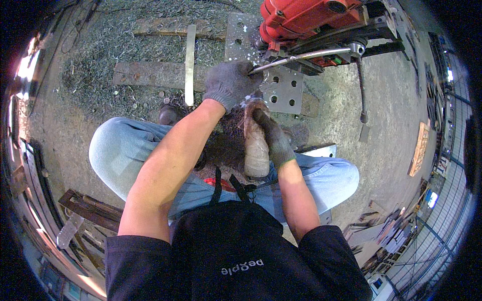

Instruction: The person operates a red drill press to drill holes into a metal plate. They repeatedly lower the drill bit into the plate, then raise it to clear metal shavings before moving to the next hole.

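Note:
My left hand [228, 83], in a grey work glove, is closed round the end of a long metal lever [301, 56]. This lever runs to a hub on a red drilling machine [304, 20] at the upper right. In my gloved right hand [275, 136] is a grimy, pale squeeze bottle [256, 153], tilted with its narrow end pointing away from me. That end reaches close to a steel plate [296, 95] with several round holes, which lies under the machine. The drill's cutting point is hidden from view.
Wooden planks [150, 73] lie beneath the plate, with a flat metal strip [190, 65] across them. Curly metal shavings [95, 55] cover the floor at the upper left. A second lever [362, 93] hangs from the hub. Steel bars [90, 208] lie at the left.

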A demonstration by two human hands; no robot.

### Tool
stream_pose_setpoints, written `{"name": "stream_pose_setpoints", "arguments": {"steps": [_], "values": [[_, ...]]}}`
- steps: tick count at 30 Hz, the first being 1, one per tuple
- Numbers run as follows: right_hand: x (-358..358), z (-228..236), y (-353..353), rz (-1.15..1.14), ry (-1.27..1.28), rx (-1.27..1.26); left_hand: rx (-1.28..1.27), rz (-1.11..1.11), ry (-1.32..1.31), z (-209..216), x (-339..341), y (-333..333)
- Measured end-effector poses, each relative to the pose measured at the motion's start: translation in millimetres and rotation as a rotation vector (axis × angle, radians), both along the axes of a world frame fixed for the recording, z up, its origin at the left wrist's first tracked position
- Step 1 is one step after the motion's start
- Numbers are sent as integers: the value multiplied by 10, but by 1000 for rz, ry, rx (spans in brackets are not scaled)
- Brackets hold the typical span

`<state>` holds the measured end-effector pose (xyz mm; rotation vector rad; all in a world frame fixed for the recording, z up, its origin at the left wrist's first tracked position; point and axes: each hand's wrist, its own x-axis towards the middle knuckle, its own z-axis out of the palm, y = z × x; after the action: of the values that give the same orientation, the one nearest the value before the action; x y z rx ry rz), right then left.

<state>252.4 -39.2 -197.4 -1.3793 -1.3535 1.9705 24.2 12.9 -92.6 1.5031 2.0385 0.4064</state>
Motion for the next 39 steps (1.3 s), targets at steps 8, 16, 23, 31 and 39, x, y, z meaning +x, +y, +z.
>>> {"name": "stream_pose_setpoints", "arguments": {"steps": [8, 16, 23, 31, 39], "values": [[-109, 176, 24, -100, 12, -218, 18, 9, -3, -18, -4, -6], [-64, 44, 18, -102, 16, -227, 12, -3, 12, 15, -12, -20], [36, -161, -10, -95, 35, -188, -4, -14, -1, 25, 6, 6], [-149, 315, 34, -88, -64, -246, 27, 0, 5, -9, 2, -9], [-129, 297, 15, -229, 119, -430, -7, -33, -12, 40, 13, 16]]}}
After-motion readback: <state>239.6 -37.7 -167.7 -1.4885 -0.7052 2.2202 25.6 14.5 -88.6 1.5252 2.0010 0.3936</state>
